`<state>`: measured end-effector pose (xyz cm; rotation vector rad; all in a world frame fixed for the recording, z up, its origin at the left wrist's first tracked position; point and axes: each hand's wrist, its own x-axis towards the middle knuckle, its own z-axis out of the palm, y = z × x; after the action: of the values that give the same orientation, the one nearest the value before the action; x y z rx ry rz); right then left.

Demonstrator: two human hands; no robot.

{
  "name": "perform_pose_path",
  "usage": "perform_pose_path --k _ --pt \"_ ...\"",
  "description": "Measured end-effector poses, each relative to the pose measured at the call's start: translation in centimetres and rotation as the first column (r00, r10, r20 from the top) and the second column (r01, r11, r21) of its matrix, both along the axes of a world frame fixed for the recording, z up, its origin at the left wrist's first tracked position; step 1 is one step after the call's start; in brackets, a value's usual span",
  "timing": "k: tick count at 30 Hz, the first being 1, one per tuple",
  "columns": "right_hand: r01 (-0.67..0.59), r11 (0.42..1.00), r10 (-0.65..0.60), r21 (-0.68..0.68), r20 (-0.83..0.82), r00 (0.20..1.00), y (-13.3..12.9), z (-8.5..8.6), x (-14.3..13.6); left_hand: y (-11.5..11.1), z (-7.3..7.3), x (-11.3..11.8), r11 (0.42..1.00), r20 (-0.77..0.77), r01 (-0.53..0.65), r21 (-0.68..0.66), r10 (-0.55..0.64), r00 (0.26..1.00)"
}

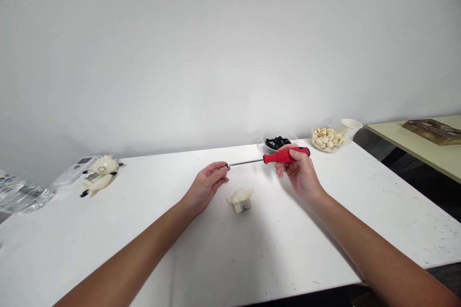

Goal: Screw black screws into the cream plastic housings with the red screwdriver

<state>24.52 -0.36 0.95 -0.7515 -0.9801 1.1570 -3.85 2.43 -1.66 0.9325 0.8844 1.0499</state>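
A red-handled screwdriver [283,156] lies nearly level in my right hand [300,172], which is closed round the grip. Its thin metal shaft points left, toward my left hand [211,180]. There my thumb and fingers pinch together at the screwdriver's tip, on a tiny dark piece too small to name for certain. Below and between both hands, a cream plastic part [240,200] with a boxy underside rests on the white table; neither hand touches it.
Behind my right hand stands a clear bowl of black pieces [277,142]. Farther right are a clear bowl of cream pieces [327,139] and a white cup [351,126]. At left sit cream plastic parts [103,168], a white remote [74,172] and a clear bottle [23,194].
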Motion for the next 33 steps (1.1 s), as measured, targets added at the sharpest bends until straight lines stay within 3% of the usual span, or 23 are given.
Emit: perform_pose_path --k 8,16,24,33 --pt "-0.027 1.000 0.027 0.000 0.036 0.999 0.0 -0.2 0.3 -0.2 0.2 0.2 0.999 -0.076 -0.039 0.034 0.042 0.996" --pt "-0.038 0.994 0.049 -0.104 0.108 0.993 0.4 0.0 1.1 -0.2 0.8 -0.1 0.993 -0.165 -0.072 0.091 0.087 0.982" --pt "-0.173 0.967 0.211 -0.185 0.207 0.955 0.4 0.5 1.3 0.9 0.8 -1.3 0.983 -0.180 -0.119 0.142 0.144 0.973" --pt "-0.163 0.977 0.188 -0.135 0.196 0.962 0.5 0.4 1.2 0.9 1.2 -1.6 0.986 -0.183 -0.071 0.150 0.098 0.978"
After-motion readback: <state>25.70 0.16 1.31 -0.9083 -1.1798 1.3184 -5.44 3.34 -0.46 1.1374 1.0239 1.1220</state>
